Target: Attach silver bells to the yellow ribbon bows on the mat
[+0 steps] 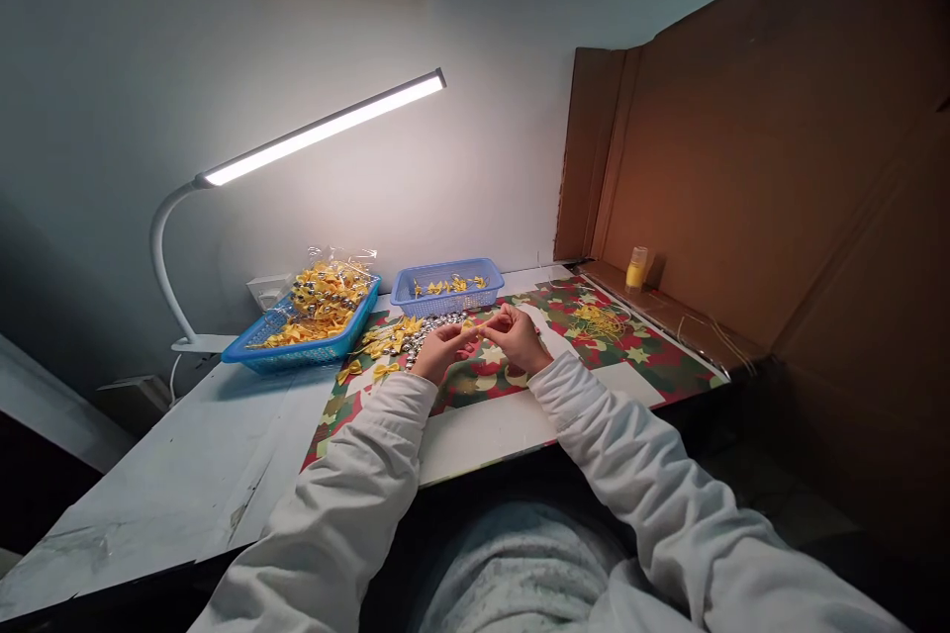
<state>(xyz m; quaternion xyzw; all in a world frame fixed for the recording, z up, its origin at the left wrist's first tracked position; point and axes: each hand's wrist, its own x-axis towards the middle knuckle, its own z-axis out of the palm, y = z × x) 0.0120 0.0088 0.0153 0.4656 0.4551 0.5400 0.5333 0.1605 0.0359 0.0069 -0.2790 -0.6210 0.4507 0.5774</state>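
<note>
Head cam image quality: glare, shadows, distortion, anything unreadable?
Head view: desk lamp strip blown out to white, bright glow on the wall behind; lower corners dark. Head view: small yellow bottle throws a shadow to its right. Head view: sleeves look stretched toward the bottom edge, likely wide-angle. Head view: detail between the hands' fingertips too small to read.

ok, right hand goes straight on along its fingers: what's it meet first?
Most likely the left hand, directly ahead of the right hand. They look close enough to touch, but depth there is hard to judge.
</note>
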